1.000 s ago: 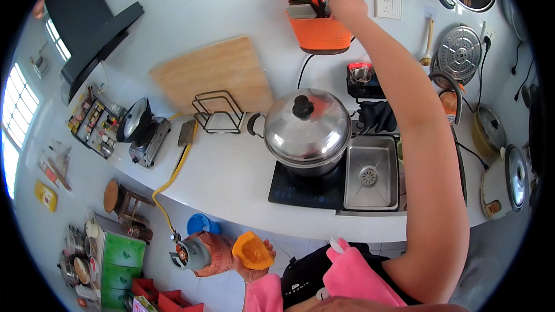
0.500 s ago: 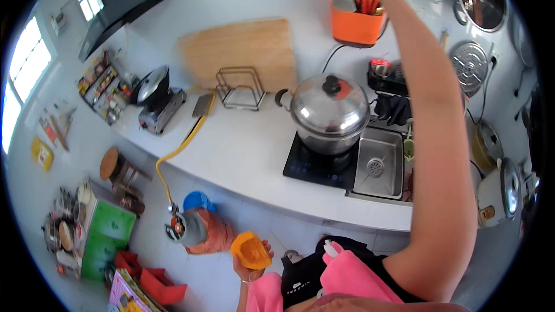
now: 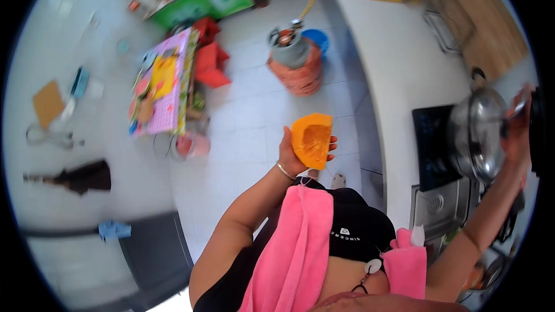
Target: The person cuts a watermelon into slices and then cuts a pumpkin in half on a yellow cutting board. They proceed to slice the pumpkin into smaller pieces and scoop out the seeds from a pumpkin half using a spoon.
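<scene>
My left hand (image 3: pixel 293 153) is closed around a piece of orange pumpkin (image 3: pixel 313 140), held in front of my body above the floor. The pumpkin's hollowed inside, with stringy flesh, faces up. Out at the far right, my right hand (image 3: pixel 515 144) is closed on a shiny metal spoon (image 3: pixel 519 110), blurred by motion. That hand is in front of the big lidded steel pot (image 3: pixel 477 133), so its right side is partly hidden. The pot stands on a black induction cooktop (image 3: pixel 432 144).
A steel sink (image 3: pixel 439 205) is set into the white counter (image 3: pixel 376 40). On the floor are a grey gas cylinder (image 3: pixel 289 52) with a yellow hose and a blue bucket (image 3: pixel 317 40). A table with a pink cloth (image 3: pixel 167 101) and red stools (image 3: pixel 211 63) stand to the left.
My view has swung left and down toward the floor and table. My right hand has come away from the orange utensil holder with the spoon. The pumpkin stays in my left hand.
</scene>
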Motion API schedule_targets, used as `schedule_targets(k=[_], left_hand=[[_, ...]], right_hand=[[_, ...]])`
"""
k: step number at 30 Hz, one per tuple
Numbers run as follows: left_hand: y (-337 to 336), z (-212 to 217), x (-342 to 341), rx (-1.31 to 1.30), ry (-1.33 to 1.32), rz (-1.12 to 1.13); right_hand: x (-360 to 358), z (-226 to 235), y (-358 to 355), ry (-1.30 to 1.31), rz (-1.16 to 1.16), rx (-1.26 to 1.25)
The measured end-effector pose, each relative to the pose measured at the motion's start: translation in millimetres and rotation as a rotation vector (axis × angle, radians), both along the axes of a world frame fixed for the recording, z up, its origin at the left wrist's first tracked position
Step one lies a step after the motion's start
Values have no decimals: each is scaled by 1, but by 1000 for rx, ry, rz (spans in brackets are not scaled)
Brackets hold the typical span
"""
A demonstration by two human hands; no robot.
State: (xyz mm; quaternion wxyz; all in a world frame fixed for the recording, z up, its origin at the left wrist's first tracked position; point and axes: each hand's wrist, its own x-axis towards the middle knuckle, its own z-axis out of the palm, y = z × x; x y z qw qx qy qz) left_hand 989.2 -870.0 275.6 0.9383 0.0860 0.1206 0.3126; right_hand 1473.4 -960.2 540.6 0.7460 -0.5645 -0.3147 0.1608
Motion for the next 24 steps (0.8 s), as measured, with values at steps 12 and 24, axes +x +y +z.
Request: schedule_targets(k=[12,24], left_hand=[[-55,-10,-151,-93,27,601],[-43,-37,-383,-208,22,1007]], right_hand=[[-348,-268,95,1157,1224,-748],[-639,-223,155,645,1411,-1219]])
